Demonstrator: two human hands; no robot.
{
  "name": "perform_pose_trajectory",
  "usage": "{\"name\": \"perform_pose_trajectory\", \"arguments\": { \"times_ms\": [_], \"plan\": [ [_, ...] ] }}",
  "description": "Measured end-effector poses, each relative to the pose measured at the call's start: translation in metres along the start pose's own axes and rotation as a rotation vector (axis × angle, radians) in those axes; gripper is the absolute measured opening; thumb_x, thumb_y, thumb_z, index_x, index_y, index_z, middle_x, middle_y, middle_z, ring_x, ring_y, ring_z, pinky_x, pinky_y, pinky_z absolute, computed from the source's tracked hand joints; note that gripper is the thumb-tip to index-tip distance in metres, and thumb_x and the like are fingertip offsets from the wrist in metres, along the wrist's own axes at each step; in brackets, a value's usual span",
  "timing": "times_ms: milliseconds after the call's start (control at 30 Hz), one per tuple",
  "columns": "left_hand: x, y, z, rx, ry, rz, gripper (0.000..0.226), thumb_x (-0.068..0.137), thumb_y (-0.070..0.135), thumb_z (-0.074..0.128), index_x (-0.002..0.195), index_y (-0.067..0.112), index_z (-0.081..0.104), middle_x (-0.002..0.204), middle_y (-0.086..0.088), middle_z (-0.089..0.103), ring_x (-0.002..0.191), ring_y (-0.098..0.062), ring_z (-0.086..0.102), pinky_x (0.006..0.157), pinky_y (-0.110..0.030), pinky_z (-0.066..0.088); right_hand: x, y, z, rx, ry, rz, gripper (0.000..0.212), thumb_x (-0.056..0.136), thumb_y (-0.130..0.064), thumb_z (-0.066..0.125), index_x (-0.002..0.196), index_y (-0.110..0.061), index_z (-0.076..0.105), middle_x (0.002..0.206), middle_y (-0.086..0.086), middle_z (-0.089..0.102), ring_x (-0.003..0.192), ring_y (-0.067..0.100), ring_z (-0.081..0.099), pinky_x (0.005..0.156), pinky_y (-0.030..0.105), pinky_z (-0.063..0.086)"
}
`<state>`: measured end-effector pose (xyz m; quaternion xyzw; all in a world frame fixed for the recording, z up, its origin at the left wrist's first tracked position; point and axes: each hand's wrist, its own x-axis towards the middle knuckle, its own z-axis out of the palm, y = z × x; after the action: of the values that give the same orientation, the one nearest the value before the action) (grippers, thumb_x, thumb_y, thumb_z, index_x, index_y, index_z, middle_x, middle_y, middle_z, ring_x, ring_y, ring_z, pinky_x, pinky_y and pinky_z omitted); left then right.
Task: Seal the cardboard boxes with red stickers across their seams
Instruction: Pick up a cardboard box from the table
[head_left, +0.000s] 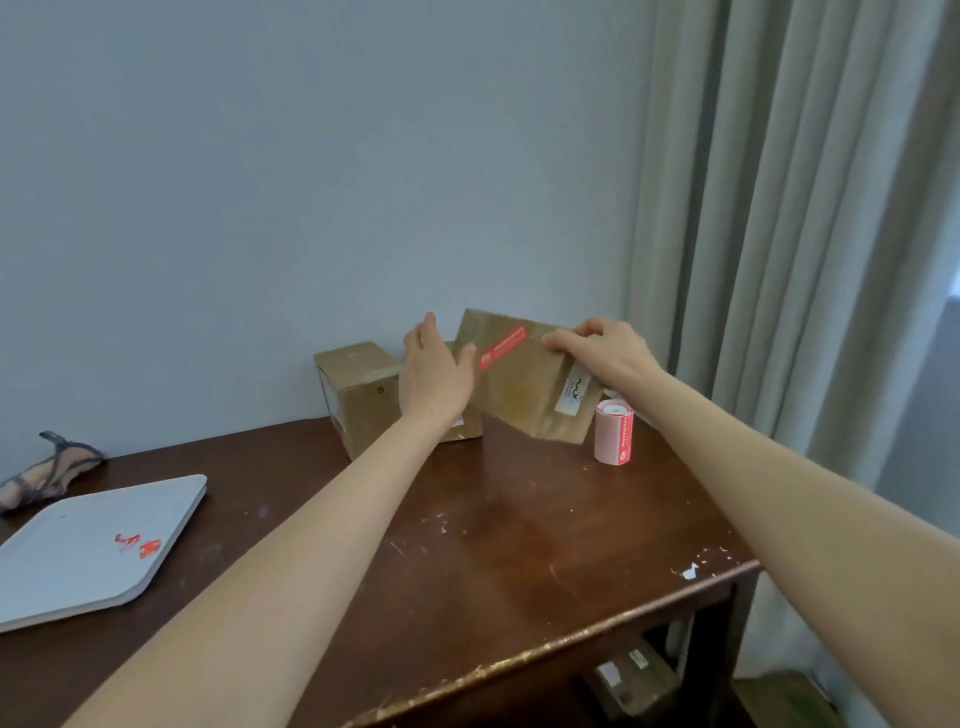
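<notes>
Box (519, 400) prob. light & stiff; right hand (605, 353) grips top edge, left hand (434, 371) flat, fingers straight, at side.

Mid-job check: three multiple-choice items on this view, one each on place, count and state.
1. Sticker roll stands where? A floor; B on the table, right of the held box; C chair.
2. Red stickers showing on the held box? A one; B none; C three.
3. Held box's state? A lying flat; B flaps open; C tilted, right hand gripping its top edge.
1 B, roll upright on the wood; 2 A, single strip visible; 3 C, fingers curl over the edge.
</notes>
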<state>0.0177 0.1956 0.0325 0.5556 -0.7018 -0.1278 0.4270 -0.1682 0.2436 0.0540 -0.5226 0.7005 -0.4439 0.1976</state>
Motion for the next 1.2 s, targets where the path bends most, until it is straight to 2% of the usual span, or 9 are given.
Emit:
{"name": "perform_pose_trajectory", "arguments": {
  "times_ms": [200,267,333,400,533,667,800,1000,1200],
  "plan": [
    [-0.022,-0.017,-0.008,0.006,-0.078,-0.029,0.069,0.098,0.046,0.039,0.152,0.018,0.009,0.158,-0.008,0.018,0.14,-0.027,0.031,0.107,-0.043,0.034,-0.024,0.021,0.008,0.147,-0.173,0.073,0.043,0.076,-0.047,0.07,0.105,-0.015,0.07,0.103,0.008,0.067,0.097,0.026,0.065,0.093,0.047,0.053],
    [-0.029,-0.021,-0.008,0.012,-0.108,0.02,0.064,0.097,0.045,0.042,0.152,0.025,0.014,0.156,-0.006,0.024,0.138,-0.026,0.034,0.105,-0.042,0.035,-0.03,0.028,0.011,0.161,-0.223,0.108,0.041,0.076,-0.046,0.07,0.102,-0.016,0.071,0.105,0.014,0.065,0.096,0.03,0.064,0.094,0.046,0.052],
    [-0.033,-0.024,-0.007,0.044,-0.146,0.053,0.058,0.096,0.043,0.044,0.149,0.031,0.023,0.153,-0.006,0.029,0.135,-0.025,0.039,0.102,-0.04,0.038,-0.034,0.033,0.015,0.154,-0.271,0.146,0.031,0.076,-0.05,0.068,0.093,-0.025,0.072,0.101,0.006,0.062,0.089,0.022,0.059,0.083,0.038,0.052],
    [-0.035,-0.028,-0.003,0.07,-0.185,0.065,0.052,0.095,0.045,0.047,0.144,0.032,0.036,0.15,-0.005,0.032,0.131,-0.023,0.042,0.099,-0.037,0.039,-0.036,0.036,0.019,0.196,-0.302,0.154,0.023,0.084,-0.042,0.065,0.098,-0.024,0.068,0.09,0.0,0.058,0.078,0.015,0.053,0.072,0.03,0.049],
    [-0.035,-0.038,0.007,0.128,-0.208,0.084,0.049,0.09,0.044,0.055,0.137,0.031,0.048,0.15,-0.002,0.034,0.135,-0.022,0.037,0.106,-0.04,0.037,-0.031,0.044,0.029,0.268,-0.254,0.173,0.021,0.088,-0.03,0.062,0.104,-0.018,0.067,0.079,-0.001,0.052,0.076,0.016,0.052,0.09,0.039,0.052],
    [-0.032,-0.051,0.017,0.09,-0.224,0.001,0.062,0.084,0.049,0.063,0.14,0.034,0.041,0.154,-0.005,0.023,0.142,-0.024,0.024,0.111,-0.052,0.03,-0.018,0.053,0.041,0.298,-0.237,0.178,0.021,0.086,-0.031,0.06,0.099,-0.016,0.069,0.082,0.002,0.057,0.074,0.018,0.052,0.069,0.031,0.044],
    [-0.025,-0.054,0.025,0.008,-0.321,-0.033,0.078,0.083,0.044,0.067,0.148,0.027,0.028,0.157,-0.007,0.011,0.142,-0.025,0.024,0.111,-0.039,0.028,-0.004,0.066,0.051,0.314,-0.195,0.203,0.016,0.084,-0.034,0.058,0.088,-0.021,0.066,0.092,0.005,0.063,0.082,0.021,0.056,0.068,0.031,0.045],
    [-0.006,-0.058,0.022,-0.044,-0.46,-0.11,0.109,0.075,0.038,0.078,0.153,0.017,0.005,0.158,-0.006,0.016,0.143,-0.023,0.024,0.114,-0.039,0.026,0.005,0.071,0.058,0.309,-0.167,0.2,0.024,0.09,-0.034,0.053,0.102,-0.015,0.063,0.096,0.007,0.061,0.081,0.021,0.055,0.065,0.031,0.045],
    [-0.002,-0.061,0.019,-0.096,-0.469,-0.09,0.105,0.075,0.027,0.079,0.152,0.018,0.009,0.157,-0.005,0.022,0.143,-0.022,0.025,0.114,-0.038,0.025,0.008,0.066,0.063,0.335,-0.142,0.217,0.027,0.089,-0.037,0.057,0.109,-0.019,0.057,0.095,0.0,0.06,0.085,0.018,0.057,0.069,0.031,0.047]
  ]
}}
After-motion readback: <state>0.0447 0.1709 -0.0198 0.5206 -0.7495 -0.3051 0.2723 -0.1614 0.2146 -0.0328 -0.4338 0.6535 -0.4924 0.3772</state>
